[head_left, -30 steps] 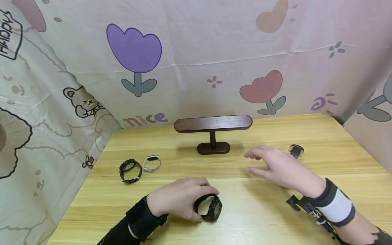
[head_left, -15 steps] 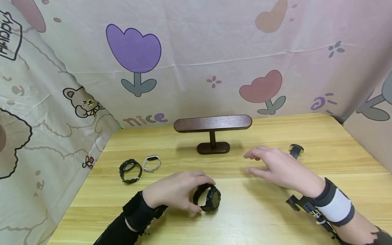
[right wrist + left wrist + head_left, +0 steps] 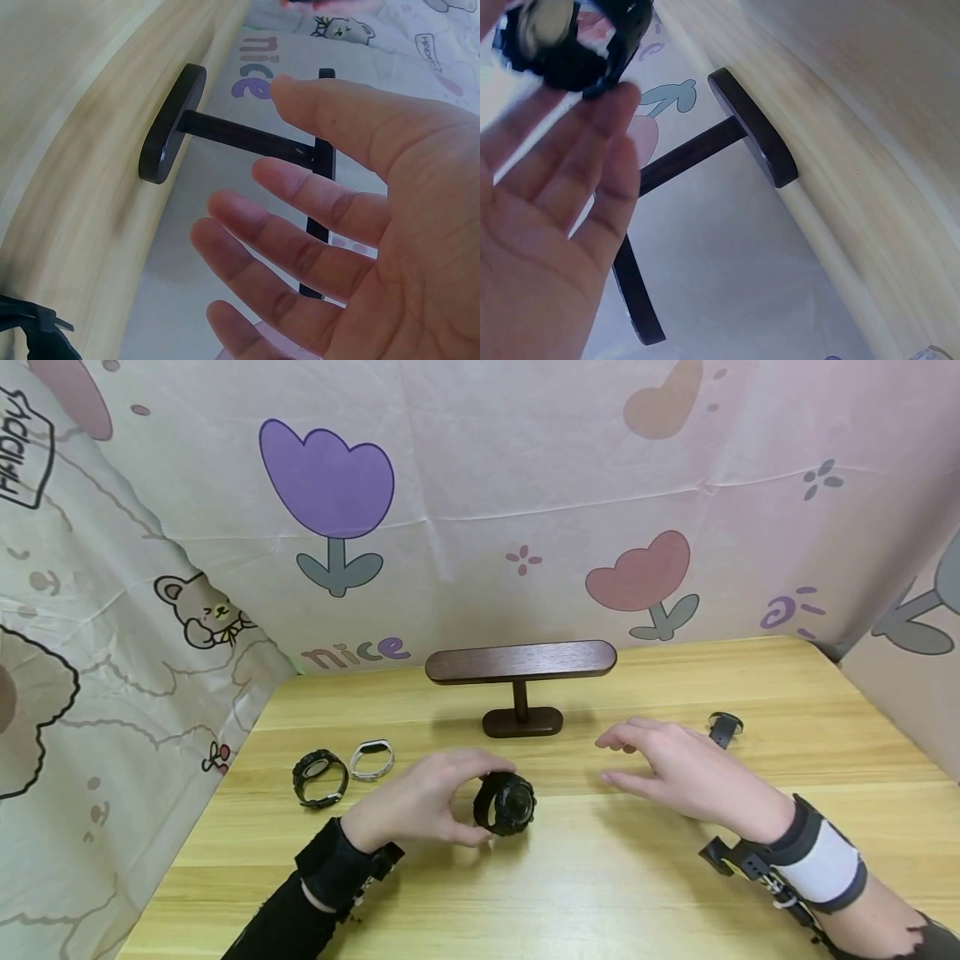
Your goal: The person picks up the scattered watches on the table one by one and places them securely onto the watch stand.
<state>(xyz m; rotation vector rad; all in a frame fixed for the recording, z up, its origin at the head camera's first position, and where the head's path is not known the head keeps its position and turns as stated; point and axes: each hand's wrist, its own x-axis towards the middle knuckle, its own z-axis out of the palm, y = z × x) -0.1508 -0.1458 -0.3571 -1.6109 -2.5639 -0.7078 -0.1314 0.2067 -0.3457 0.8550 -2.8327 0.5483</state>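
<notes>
Left hand (image 3: 420, 802) has a chunky black watch (image 3: 506, 803) pinched at its fingertips, lifted just off the tabletop (image 3: 600, 877), probably so the strap loop stays open and free. Right hand (image 3: 686, 768) hovers next to it, fingers loosely spread, holding nothing. Just beyond both hands is a dark wooden T-stand (image 3: 521, 681); two more watches (image 3: 341, 770) lie left of the left hand.

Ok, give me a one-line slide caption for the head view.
Left hand holds a black watch before the wooden T-bar stand; right hand open.
</notes>
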